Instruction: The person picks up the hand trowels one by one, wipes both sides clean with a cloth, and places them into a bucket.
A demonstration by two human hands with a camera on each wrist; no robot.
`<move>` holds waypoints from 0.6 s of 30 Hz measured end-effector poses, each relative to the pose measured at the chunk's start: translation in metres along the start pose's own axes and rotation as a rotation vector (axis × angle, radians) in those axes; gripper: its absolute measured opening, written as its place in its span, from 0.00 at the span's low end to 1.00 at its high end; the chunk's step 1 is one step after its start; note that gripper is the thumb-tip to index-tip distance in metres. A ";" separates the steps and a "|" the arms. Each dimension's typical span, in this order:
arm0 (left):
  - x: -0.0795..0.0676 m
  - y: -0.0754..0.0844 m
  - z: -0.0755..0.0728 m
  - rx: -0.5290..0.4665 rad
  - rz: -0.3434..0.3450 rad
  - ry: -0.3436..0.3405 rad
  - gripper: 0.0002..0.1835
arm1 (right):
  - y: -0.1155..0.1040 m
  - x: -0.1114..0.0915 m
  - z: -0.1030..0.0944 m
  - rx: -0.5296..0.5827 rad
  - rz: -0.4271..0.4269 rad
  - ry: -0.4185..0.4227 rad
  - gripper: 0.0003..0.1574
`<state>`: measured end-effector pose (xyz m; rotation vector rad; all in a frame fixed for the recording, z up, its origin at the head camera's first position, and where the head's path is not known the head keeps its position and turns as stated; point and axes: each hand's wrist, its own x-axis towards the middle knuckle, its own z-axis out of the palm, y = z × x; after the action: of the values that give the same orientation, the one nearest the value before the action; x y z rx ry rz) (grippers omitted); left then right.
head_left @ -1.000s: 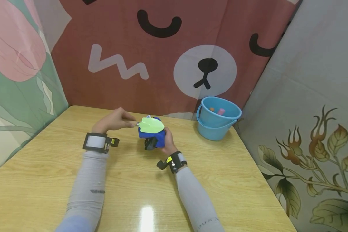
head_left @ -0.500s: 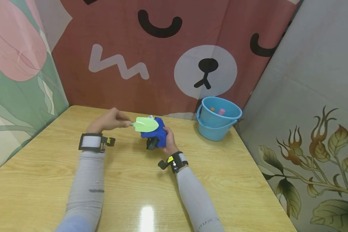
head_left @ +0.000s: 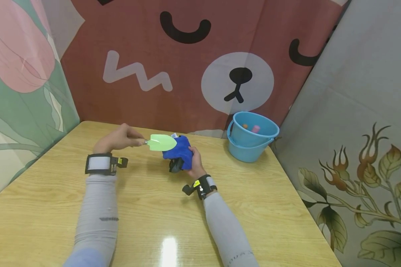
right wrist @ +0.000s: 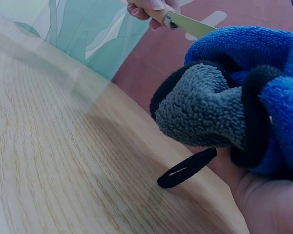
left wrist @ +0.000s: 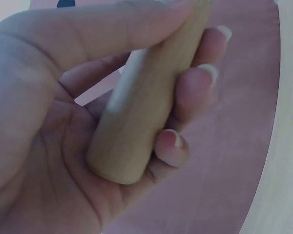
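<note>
My left hand (head_left: 120, 138) grips a small garden trowel (head_left: 162, 142) by its wooden handle (left wrist: 136, 107), thumb on one side and curled fingers on the other. The light green blade points right, its tip in front of a blue cloth (head_left: 179, 150) in the head view. That cloth, bunched up with a grey underside, black edging and a black hanging loop (right wrist: 188, 168), is held in my right hand (head_left: 196, 163). In the right wrist view the palm lies under the cloth, and most of the fingers are hidden by it.
A light blue bucket (head_left: 248, 146) with its handle down stands at the table's back right. An orange and a pink thing show inside it. The wooden table (head_left: 160, 207) meets printed curtains at the back and sides.
My left hand has moved left with the trowel, so the blade has slid off most of the blue cloth. The right hand and cloth have shifted very slightly right.
</note>
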<state>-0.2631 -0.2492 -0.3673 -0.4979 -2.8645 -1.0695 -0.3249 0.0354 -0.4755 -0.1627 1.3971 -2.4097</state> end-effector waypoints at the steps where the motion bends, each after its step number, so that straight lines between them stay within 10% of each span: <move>1: 0.000 0.000 -0.001 -0.003 -0.004 0.003 0.15 | 0.000 0.000 0.000 0.000 -0.002 -0.003 0.18; 18: 0.013 0.013 0.011 -0.032 0.075 -0.003 0.16 | 0.001 -0.001 0.004 -0.024 -0.001 -0.006 0.29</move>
<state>-0.2703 -0.2292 -0.3650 -0.6043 -2.8107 -1.1043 -0.3225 0.0323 -0.4747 -0.1769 1.4239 -2.3916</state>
